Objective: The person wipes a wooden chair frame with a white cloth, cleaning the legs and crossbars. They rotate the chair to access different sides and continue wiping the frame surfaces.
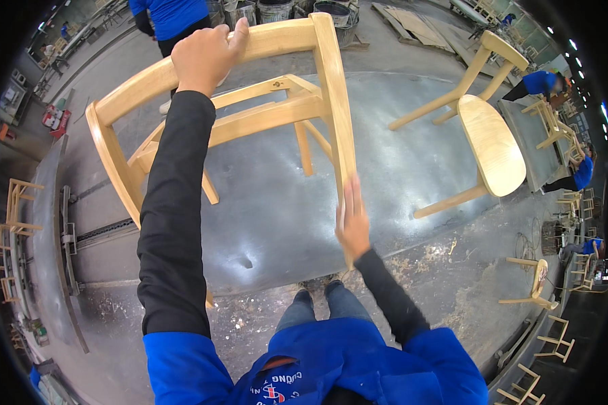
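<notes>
A pale wooden chair frame (267,123) without a seat panel stands tilted on a grey metal-topped table (270,216) in front of me. My left hand (208,59) is closed over its curved top rail, thumb pointing up. Against the long right back leg lies my right hand (354,219), its fingers stretched along the wood. Whether anything is under that palm is hidden. My left forearm covers part of the frame's left side. To the right, on the same table, a second wooden chair with a rounded seat (496,148) lies on its side.
Past the table's far edge stand a person in a blue shirt (175,17), several buckets (275,11) and stacked boards (412,28). More chair frames stand at left (21,202) and right (555,339). Co-workers (544,82) handle chairs at the far right.
</notes>
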The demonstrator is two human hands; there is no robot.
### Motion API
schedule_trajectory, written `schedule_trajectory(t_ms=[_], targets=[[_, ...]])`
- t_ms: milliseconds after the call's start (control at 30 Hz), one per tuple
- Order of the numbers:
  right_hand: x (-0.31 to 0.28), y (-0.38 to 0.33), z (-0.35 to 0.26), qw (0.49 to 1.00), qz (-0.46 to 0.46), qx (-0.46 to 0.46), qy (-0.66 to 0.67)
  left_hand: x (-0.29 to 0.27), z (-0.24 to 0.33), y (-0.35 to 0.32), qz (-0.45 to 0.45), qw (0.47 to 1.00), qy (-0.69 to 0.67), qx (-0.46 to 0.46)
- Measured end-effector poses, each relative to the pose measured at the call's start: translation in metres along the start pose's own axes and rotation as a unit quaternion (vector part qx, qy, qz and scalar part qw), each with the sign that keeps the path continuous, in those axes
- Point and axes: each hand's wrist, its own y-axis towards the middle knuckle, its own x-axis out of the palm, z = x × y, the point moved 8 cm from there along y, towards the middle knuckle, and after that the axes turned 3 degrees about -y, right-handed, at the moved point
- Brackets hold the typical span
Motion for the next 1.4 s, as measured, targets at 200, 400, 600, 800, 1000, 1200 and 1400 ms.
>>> schedule_trajectory(t_ms=[200,400,600,800,1000,1200,1400], targets=[[-0.023,-0.045,-0.035,0.998,0.028,-0.038,-0.031,0.003,0.002,-0.017,0.099,0.995,0.030,0.010],[-0.077,0.207,-0.089,0.971,0.172,-0.164,0.012,-0.019,0.023,-0.041,0.134,0.990,0.030,0.031],[-0.040,0.153,-0.075,0.980,0.141,-0.137,0.001,-0.010,0.006,-0.034,0.161,0.985,0.009,0.068],[0.036,-0.082,0.000,0.999,0.006,0.029,-0.019,0.019,-0.014,-0.019,0.156,0.983,0.063,0.076],[0.027,-0.116,0.001,0.996,0.031,0.012,-0.083,0.011,-0.006,-0.023,0.161,0.982,0.060,0.080],[-0.044,0.163,-0.077,0.972,0.136,-0.191,-0.027,-0.007,0.001,-0.032,0.176,0.981,0.022,0.075],[-0.007,0.068,-0.045,0.996,0.045,-0.082,-0.004,-0.005,-0.008,-0.029,0.183,0.978,0.017,0.094]])
